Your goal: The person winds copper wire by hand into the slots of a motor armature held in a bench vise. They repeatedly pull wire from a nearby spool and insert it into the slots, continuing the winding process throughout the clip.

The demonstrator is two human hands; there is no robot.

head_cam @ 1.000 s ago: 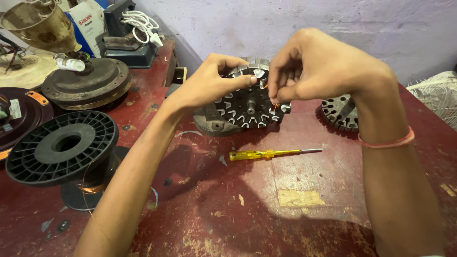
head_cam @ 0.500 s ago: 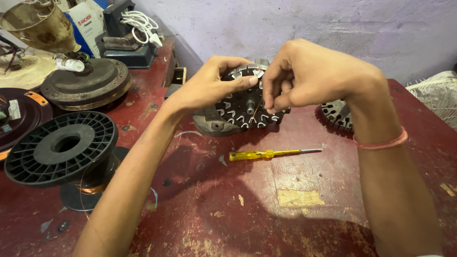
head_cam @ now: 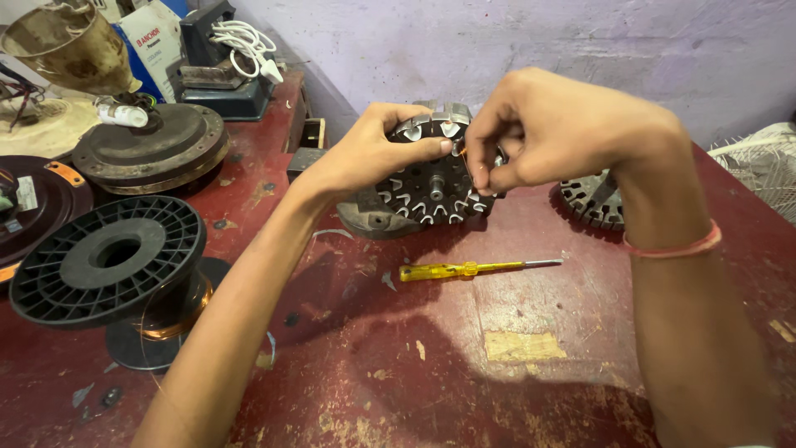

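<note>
- The fan-motor stator core [head_cam: 433,184] stands on edge at the far middle of the red workbench [head_cam: 531,390], propped against a grey metal block [head_cam: 375,217]; its slotted teeth face me.
- My left hand [head_cam: 365,158] grips the core's upper left rim, thumb laid flat across the front teeth, fingers curled behind.
- My right hand [head_cam: 551,133] sits at the core's upper right edge, with thumb and forefinger pressed together in a pinch on something thin; I judge it to be fine winding wire, but it is too small to confirm.
- Risk: the core balances on edge. If the left grip loosens while the right hand pulls, the core can roll or tip off the block.
- Risk: thin wire drawn across a sharp slot edge can nick or snap; a sideways pull would cause this.
- A yellow-handled screwdriver [head_cam: 464,269] lies just in front of the core, apart from both hands; a dropped core could land on it.
- A second stator core [head_cam: 590,199] lies flat behind my right wrist.
- Containers: the black plastic spool [head_cam: 106,259] at left holds copper wire [head_cam: 170,311] on its barrel. No tray, bin or box contents are visible.
</note>
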